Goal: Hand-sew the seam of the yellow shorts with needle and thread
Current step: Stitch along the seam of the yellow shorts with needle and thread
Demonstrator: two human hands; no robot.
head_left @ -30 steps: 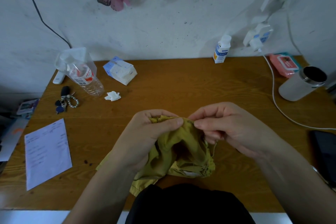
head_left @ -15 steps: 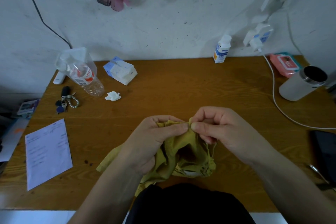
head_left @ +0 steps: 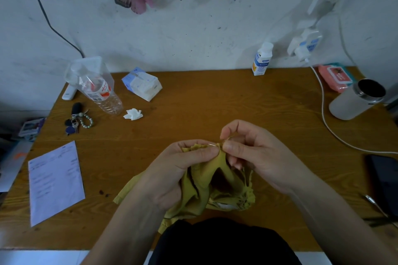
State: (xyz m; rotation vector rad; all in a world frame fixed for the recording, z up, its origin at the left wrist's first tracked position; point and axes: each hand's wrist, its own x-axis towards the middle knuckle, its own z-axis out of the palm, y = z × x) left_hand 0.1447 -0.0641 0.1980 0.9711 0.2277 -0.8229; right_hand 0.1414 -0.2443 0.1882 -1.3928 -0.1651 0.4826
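One needle [head_left: 212, 145] now shows in yellow shorts [head_left: 212, 175], right hand [head_left: 255, 154] pinching

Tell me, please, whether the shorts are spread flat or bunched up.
Bunched up: the left hand and right hand hold the shorts crumpled in folds.

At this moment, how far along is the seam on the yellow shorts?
Mid-stitch. Done: finished stitches are too small to see, so progress cannot be counted. In hand: the left hand grips the bunched yellow shorts at the seam edge while the right hand pinches the needle lying across that edge. Left, likely: pulling it through, more stitches, knotting off.
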